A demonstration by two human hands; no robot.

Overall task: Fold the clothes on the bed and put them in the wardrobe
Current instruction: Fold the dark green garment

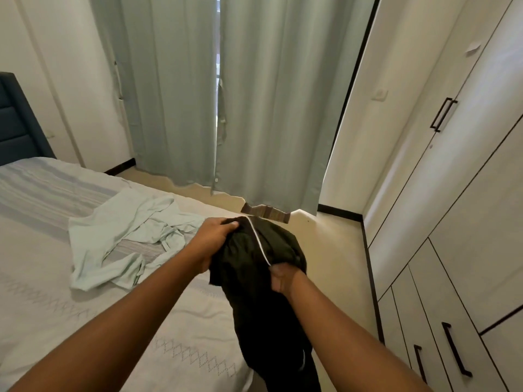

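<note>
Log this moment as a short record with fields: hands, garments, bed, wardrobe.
left hand: grips the dark garment at its top
right hand: grips the same garment lower down
dark garment: held up at the edge of the bed, hanging, not folded
green garment: crumpled on the bed, no hand on it
wardrobe: on the right, doors closed
curtains: drawn, narrow gap between them

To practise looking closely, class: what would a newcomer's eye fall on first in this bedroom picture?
First, the dark garment at centre, held up by the left hand and right hand, hanging past the edge of the bed. Next, the pale green garment lying crumpled on the bed, left of the hands. Then the shut wardrobe along the right and the curtains behind.
</note>
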